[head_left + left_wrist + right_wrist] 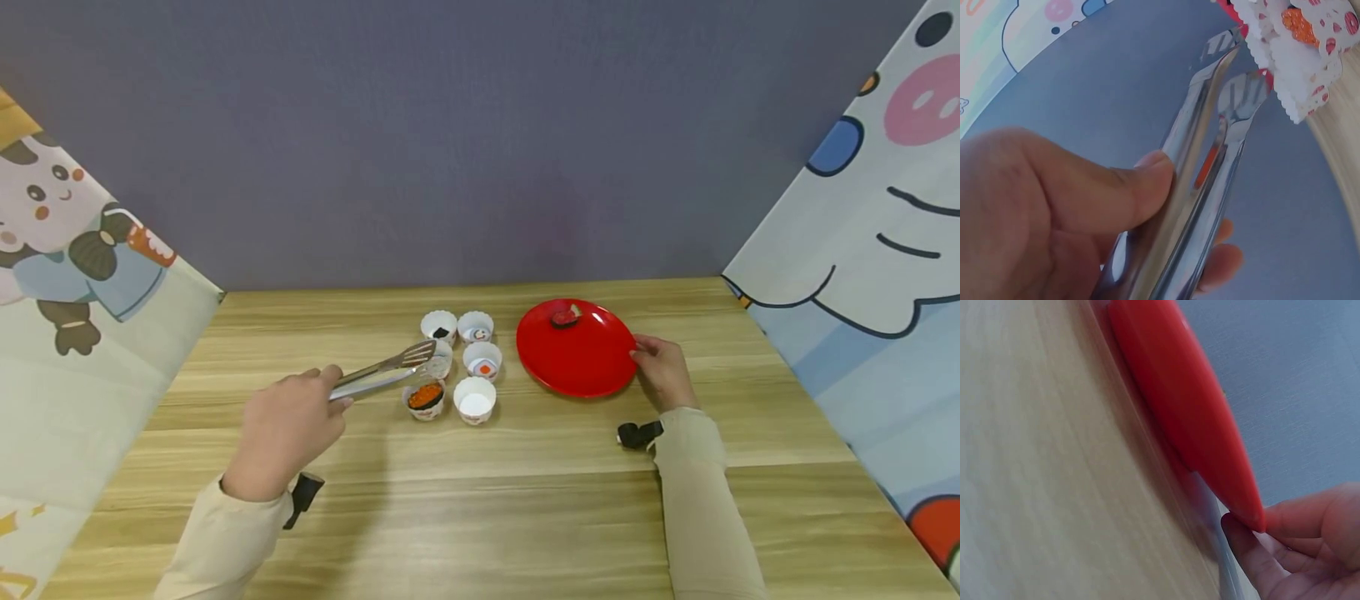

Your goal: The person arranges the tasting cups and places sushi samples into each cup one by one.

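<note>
My left hand (pixel 288 421) grips a pair of metal tongs (pixel 411 357) with slotted ends, which reach over the left column of small white paper cups. In the left wrist view the thumb presses one arm of the tongs (pixel 1179 187), and their ends stand apart near the cups. The front left cup (pixel 425 414) holds an orange-topped piece with a dark rim (pixel 426 396). At the right, my right hand (pixel 663 371) pinches the rim of a red plate (pixel 577 362) between thumb and fingers. A small red piece with a dark edge (pixel 565 317) lies near the plate's far rim.
Several paper cups stand in two columns: a back left cup (pixel 438 320) with something black, a back right cup (pixel 476 323), a middle right cup (pixel 482 372) with an orange spot, and a plain white front cup (pixel 475 403). A grey wall (pixel 480 167) rises behind the wooden table (pixel 480 500).
</note>
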`<state>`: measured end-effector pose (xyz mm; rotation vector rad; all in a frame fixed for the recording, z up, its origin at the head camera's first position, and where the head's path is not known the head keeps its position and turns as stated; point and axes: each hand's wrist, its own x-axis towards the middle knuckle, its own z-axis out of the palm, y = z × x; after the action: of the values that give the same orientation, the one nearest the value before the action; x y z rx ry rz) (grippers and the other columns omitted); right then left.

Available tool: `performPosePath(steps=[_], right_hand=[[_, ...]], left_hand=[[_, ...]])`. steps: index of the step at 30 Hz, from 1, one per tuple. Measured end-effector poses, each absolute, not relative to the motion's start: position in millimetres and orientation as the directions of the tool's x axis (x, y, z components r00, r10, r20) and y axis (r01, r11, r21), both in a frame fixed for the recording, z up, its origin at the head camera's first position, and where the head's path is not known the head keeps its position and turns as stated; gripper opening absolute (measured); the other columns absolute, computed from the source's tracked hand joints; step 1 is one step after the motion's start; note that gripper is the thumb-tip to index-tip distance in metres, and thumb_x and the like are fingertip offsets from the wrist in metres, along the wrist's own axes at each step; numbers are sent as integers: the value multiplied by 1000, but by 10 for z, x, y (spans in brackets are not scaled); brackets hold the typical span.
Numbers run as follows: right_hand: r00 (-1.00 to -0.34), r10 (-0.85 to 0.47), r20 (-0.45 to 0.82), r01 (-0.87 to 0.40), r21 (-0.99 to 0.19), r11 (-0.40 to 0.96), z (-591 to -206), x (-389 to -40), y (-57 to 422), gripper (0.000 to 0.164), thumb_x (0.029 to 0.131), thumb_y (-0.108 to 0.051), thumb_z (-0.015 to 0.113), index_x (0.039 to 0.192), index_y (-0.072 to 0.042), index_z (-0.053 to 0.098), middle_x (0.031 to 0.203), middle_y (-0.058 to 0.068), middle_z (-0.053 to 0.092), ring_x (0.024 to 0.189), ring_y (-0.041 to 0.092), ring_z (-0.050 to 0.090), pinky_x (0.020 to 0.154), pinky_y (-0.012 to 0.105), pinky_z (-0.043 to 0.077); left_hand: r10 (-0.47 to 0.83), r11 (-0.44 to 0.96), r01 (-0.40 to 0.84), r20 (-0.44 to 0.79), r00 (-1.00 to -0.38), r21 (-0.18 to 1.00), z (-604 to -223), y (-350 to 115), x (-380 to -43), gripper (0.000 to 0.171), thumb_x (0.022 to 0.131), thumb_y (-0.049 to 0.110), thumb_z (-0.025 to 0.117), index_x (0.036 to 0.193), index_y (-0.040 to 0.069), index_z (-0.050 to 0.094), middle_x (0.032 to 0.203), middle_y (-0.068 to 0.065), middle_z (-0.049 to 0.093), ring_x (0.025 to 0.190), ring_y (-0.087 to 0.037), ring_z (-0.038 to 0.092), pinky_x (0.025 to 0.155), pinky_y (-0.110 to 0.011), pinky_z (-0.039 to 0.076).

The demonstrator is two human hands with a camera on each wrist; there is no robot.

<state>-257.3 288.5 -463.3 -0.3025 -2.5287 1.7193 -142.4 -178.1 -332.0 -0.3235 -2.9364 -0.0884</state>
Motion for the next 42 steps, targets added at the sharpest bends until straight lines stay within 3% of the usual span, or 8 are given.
performPosePath(steps=[10, 16, 20, 26, 42], right_hand=[[-979, 199, -47, 118, -925, 361, -4616, -2567, 2906, 38, 92, 3, 47, 127, 17, 47, 125, 31, 53, 95, 7, 55, 72, 8, 44], [-980, 190, -65, 129, -928, 348, -4626, -2566, 2874, 38, 92, 2, 46, 127, 17, 46, 126, 31, 52, 92, 7, 56, 72, 10, 46], [-981, 188, -42, 116, -907, 405, -4652, -2579, 2888, 37, 92, 2, 47, 127, 15, 48, 125, 30, 53, 102, 19, 58, 72, 8, 44], [-982, 187, -38, 119, -889, 442, -4645, -2585, 2906, 37, 93, 2, 48, 128, 14, 48, 127, 30, 52, 119, 36, 50, 72, 6, 41], [-981, 189, -34, 116, -887, 446, -4643, -2596, 2912, 37, 93, 1, 48, 127, 14, 48, 127, 30, 53, 116, 35, 52, 73, 7, 41]], left_hand=[[201, 973, 218, 172, -964, 82, -3434, -1581, -1542, 33, 84, 24, 67, 106, 0, 62, 70, -5, 57, 54, -19, 51, 39, -31, 36], [219, 968, 234, 150, -964, 87, -3506, -1466, -1620, 30, 84, 25, 68, 101, 1, 61, 70, -5, 55, 57, -21, 53, 42, -34, 40], [221, 965, 238, 154, -963, 107, -3537, -1390, -1645, 30, 83, 26, 69, 99, 1, 61, 70, -6, 54, 58, -22, 53, 44, -35, 41], [231, 957, 255, 170, -958, 136, -3557, -1254, -1687, 33, 83, 27, 71, 99, 0, 61, 72, -7, 55, 58, -21, 52, 45, -35, 42], [250, 941, 284, 186, -950, 186, -3596, -936, -1931, 34, 83, 28, 69, 102, 1, 61, 78, -8, 58, 67, -24, 58, 52, -40, 47]])
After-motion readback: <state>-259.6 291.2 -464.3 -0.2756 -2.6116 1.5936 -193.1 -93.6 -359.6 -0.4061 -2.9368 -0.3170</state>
